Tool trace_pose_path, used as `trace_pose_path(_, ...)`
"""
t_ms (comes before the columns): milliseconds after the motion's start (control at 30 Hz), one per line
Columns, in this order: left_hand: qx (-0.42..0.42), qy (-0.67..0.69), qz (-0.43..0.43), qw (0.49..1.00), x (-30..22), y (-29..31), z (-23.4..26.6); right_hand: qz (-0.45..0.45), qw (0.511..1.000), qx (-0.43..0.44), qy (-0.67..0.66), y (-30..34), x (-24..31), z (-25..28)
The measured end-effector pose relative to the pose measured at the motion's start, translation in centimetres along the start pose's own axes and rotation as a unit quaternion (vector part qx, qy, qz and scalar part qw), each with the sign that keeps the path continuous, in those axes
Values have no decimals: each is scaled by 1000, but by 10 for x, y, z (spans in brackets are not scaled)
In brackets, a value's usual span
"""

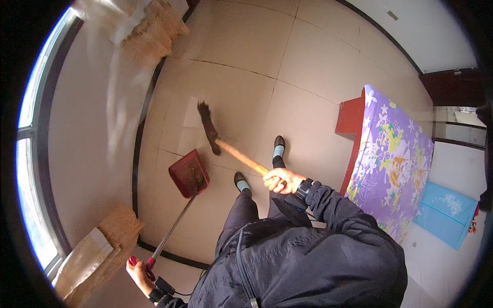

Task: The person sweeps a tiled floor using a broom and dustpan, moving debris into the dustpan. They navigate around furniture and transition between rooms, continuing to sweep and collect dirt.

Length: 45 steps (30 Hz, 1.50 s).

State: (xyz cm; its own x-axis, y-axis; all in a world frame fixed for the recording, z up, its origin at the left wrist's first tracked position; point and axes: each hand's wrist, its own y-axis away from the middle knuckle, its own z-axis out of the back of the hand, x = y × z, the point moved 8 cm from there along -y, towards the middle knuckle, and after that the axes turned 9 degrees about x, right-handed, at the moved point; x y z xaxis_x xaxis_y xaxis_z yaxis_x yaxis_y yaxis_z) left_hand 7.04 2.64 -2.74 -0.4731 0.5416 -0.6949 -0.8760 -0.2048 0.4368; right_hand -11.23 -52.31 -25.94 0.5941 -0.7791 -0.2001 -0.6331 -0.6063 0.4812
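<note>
My right hand is closed round the wooden handle of a broom. The broom's dark bristle head rests on or just above the tiles, a little beyond a red dustpan. Dirt lies inside the pan. A long metal shaft runs from the dustpan to a dark red grip at the lower left, where my left hand is wrapped round it. The pan sits on the floor, left of my feet, and the broom head is apart from it.
Beige tiled floor spreads ahead. On the right stands a red piece of furniture under a purple floral cloth, with a light blue box-like item beyond. At the left are a wall, a window and tan fibrous sheets.
</note>
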Motion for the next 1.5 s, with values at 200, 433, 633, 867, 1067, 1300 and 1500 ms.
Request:
trace_pose_path(200,-75,34,4,997,-42,68,-64,-185,981,30,46,-28,57,32)
trace_pose_path(433,-118,41,-23,992,-85,96,-123,154,915,-2,373,34,286,131)
trace_pose_path(633,-128,12,-26,991,-113,107,-167,219,974,-28,58,184,383,166)
trace_pose_path(867,-121,14,-24,992,-134,95,-208,145,982,-99,66,221,347,93)
trace_pose_path(1067,-96,26,-9,995,-154,87,-241,134,939,-213,236,182,241,43)
trace_pose_path(1300,-77,20,1,997,-146,57,-252,109,993,10,-43,175,281,89)
trace_pose_path(1500,-70,44,-54,995,-157,56,-268,146,985,-79,55,248,357,125)
